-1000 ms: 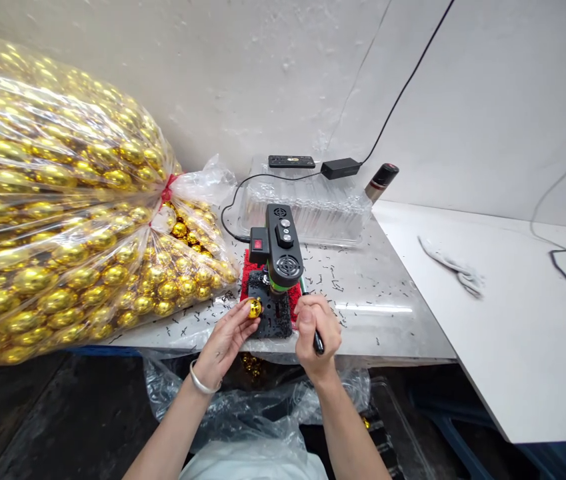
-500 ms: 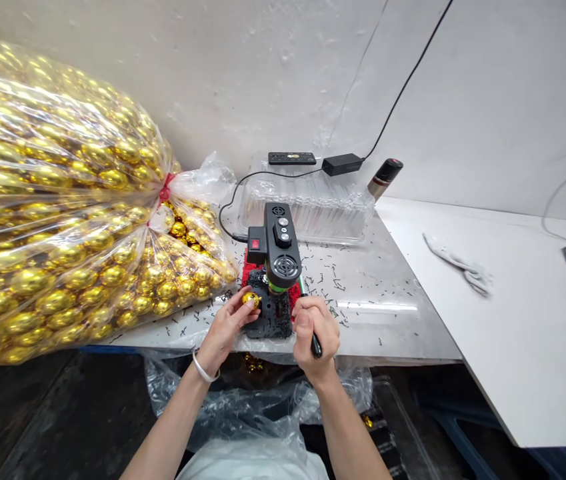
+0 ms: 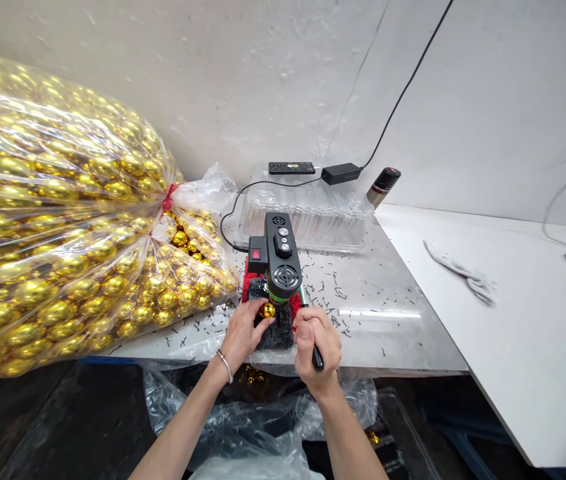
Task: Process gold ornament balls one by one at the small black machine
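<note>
Between the fingertips of my left hand (image 3: 243, 333) is a shiny gold ball (image 3: 268, 310), just below the head of a small black press machine (image 3: 283, 257). My right hand (image 3: 319, 347) is wrapped round the black-gripped lever (image 3: 318, 360) on the machine's right side. A red switch (image 3: 256, 254) sits on the machine's left, and its black base (image 3: 277, 335) rests over a red mat (image 3: 295, 301). Whether the ball touches the base is hidden by my fingers.
A big clear bag of gold balls (image 3: 57, 267), tied in red, fills the left. Behind the machine stand a clear plastic tray (image 3: 313, 220), a power adapter (image 3: 341, 173) and a dark-capped bottle (image 3: 383, 187). Black scraps litter the metal tabletop (image 3: 387, 340). A glove (image 3: 463, 272) lies on the right-hand white table (image 3: 523, 360).
My left hand has moved right and brought the gold ball in under the machine's head. My right hand stays on the lever. The whole view has shifted slightly.
</note>
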Demonstrator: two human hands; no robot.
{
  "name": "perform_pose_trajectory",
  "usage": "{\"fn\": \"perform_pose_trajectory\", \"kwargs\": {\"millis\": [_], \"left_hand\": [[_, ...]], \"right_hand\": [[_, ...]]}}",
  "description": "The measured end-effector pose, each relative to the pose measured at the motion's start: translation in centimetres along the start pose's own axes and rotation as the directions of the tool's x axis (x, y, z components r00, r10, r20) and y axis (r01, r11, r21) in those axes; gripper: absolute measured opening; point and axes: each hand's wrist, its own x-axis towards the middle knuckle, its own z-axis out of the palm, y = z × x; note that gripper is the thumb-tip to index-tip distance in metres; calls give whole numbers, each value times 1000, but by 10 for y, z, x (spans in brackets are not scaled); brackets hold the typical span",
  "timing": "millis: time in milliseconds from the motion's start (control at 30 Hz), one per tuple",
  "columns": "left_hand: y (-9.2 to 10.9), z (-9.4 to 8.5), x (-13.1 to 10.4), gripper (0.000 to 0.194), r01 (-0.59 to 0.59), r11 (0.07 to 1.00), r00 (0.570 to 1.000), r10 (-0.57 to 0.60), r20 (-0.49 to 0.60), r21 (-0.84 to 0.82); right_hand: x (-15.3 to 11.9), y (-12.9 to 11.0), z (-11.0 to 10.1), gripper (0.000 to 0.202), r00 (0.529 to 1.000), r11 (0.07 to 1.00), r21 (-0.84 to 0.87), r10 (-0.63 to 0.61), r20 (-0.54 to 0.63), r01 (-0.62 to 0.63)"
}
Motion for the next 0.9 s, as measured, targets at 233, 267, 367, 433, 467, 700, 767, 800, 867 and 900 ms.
{"fn": "perform_pose_trajectory", "kwargs": {"millis": [233,267,367,433,467,700,767,800,867,900], "left_hand": [[-11,11,0,33,-44,999,999,44,-25,23],[-13,11,0,35,-41,999,999,41,-12,2],[-19,11,-2,37,-30,998,999,31,23,-57],[-20,11,-2,37,-21,996,999,23,26,-82],[-21,11,-2,37,-16,996,1000,18,24,-91],[-17,9,-2,39,30,993,998,-25,51,-112],[-17,9,-1,39,32,993,998,-25,59,-114],[-17,9,-2,39,30,993,998,-24,58,-115],[-17,9,-2,38,25,993,999,-20,46,-114],[-17,9,-2,37,21,993,999,-16,37,-113]], "right_hand": [[-2,0,-1,23,1000,1000,-9,18,3,-18],[-3,1,-1,23,1000,1000,-10,22,0,-22],[-11,7,2,23,1000,1000,-3,12,5,-12],[-17,13,4,23,1000,1000,-3,-19,7,19],[-21,16,5,24,999,999,-10,-38,4,38],[-38,29,14,27,996,996,-63,-74,-55,70],[-42,31,18,29,992,996,-52,-72,-102,67],[-44,32,20,29,990,997,-43,-71,-120,67],[-47,35,23,30,988,998,-29,-61,-142,58],[-49,37,23,30,989,998,-31,-56,-136,52]]}}
